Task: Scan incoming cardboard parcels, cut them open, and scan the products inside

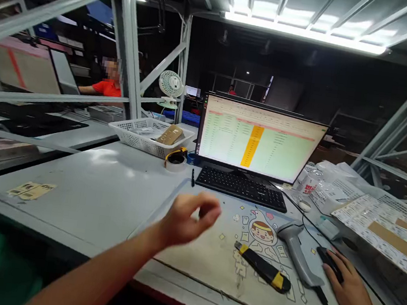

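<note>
My left hand (191,219) hovers above the desk mat (197,257), its fingers curled in toward the thumb in a loop with nothing visible in them. At the right, my right hand (347,286) rests over a black computer mouse (334,266), fingers along its top and side. Between the hands lies a black and yellow utility knife (262,267), with a little of its tip showing. A grey barcode scanner (302,258) lies just left of the mouse. The black keyboard (240,187) stands beyond my left hand, below a lit monitor (257,139) showing a spreadsheet.
A white basket (138,139) holds a brown packet (170,134). Near it are a tape roll (175,162) and a black pen (193,177). Stacked printed cardboard (388,232) and a plastic bottle (310,181) stand right. Metal posts frame the desk. A person in orange (110,88) sits beyond.
</note>
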`<control>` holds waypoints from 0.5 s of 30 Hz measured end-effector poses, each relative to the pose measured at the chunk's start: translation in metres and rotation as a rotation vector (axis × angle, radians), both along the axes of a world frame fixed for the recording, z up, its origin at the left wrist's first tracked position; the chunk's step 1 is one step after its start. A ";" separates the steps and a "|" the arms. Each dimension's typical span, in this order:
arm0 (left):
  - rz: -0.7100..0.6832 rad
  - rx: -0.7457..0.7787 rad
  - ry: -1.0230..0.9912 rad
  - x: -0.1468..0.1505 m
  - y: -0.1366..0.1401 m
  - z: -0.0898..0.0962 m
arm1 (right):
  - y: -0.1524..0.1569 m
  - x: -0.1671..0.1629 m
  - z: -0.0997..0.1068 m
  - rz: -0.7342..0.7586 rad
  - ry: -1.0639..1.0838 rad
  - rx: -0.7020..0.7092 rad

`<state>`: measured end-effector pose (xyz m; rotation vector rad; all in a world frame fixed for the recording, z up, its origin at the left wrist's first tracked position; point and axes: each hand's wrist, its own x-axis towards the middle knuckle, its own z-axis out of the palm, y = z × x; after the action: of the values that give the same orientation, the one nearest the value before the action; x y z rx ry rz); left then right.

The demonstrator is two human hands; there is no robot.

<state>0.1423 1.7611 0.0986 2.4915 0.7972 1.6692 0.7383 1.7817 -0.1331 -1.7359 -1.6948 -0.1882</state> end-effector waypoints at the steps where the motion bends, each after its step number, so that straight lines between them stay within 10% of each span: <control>1: 0.010 -0.083 0.018 0.001 0.024 -0.002 | 0.001 0.002 -0.001 0.000 0.001 -0.007; 4: 0.316 -0.464 0.092 0.001 0.103 -0.016 | 0.003 0.002 -0.004 -0.021 0.017 0.000; 7: 0.489 -0.523 0.133 -0.007 0.160 -0.036 | 0.002 -0.002 -0.003 -0.023 0.025 0.006; 15: 0.645 -0.548 0.275 -0.014 0.206 -0.084 | -0.004 -0.007 0.007 -0.020 0.024 -0.016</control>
<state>0.1287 1.9669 0.0150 2.1942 1.9363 0.9770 0.7310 1.7780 -0.1261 -1.7604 -1.6667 -0.1618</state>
